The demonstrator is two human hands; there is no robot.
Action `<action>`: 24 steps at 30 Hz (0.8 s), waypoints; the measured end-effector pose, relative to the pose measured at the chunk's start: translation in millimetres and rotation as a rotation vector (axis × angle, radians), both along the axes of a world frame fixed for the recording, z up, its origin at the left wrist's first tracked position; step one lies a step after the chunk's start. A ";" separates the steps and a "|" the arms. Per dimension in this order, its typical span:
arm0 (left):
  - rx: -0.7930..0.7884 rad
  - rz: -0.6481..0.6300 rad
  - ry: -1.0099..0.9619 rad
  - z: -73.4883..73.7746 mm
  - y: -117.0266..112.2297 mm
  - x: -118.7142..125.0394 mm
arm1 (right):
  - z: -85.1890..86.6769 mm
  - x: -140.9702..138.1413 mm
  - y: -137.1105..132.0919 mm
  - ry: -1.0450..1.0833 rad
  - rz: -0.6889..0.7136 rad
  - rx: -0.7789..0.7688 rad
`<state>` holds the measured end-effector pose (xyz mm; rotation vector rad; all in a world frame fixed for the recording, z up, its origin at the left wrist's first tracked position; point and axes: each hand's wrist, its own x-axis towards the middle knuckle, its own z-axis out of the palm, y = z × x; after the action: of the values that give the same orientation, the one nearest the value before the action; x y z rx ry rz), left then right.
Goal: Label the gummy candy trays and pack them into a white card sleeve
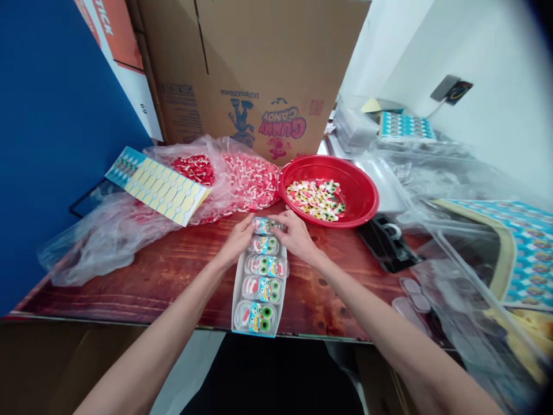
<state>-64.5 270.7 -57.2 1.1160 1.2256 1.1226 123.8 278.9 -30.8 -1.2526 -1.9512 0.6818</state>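
On the wooden-patterned table a long narrow white tray [237, 285] holds a row of several small clear plastic candy packs. Each pack, such as the nearest one [256, 317], has a bright blue and yellow label with green eyeball gummies and red-and-white pieces inside. At the tray's far end, my left hand [239, 237] grips the left side of the farthest candy pack [262, 225]. From the right, my right hand [296, 235] has its fingers bent over the same pack, and they partly hide it.
Loose gummies lie in a red basin [367, 202] beyond my right hand. A label sheet [159, 187] rests on a plastic bag of red-and-white candies [250, 178]. A cardboard box [259, 52] stands behind. Clear plastic trays [427, 173] and label sheets [533, 253] crowd the right.
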 end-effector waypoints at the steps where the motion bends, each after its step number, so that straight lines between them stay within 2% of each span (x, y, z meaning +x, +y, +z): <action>1: -0.025 -0.016 -0.018 1.9 -1.7 -1.1 | -4.9 1.6 -2.7 0.119 -0.065 -0.019; 4: -0.075 -0.054 -0.074 8.0 -7.1 -4.8 | -19.1 3.6 -15.9 0.400 -0.210 -0.060; 7: -0.078 -0.077 -0.109 9.9 -13.9 -8.0 | -29.8 -3.1 -31.1 0.512 -0.190 -0.128; 11: -0.077 -0.064 -0.111 5.2 -22.2 -3.9 | -38.6 -23.1 -42.0 0.592 -0.148 -0.223; 17: -0.014 0.039 -0.100 0.2 -23.1 12.9 | -44.5 -42.2 -39.6 0.561 -0.181 -0.243; 24: 0.072 0.043 -0.138 5.8 -22.7 5.9 | -39.1 -31.8 -38.2 0.393 -0.221 -0.224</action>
<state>-58.7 248.0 -51.4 1.0520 1.1132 1.2637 92.0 240.7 -69.9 -1.3257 -1.4245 0.9691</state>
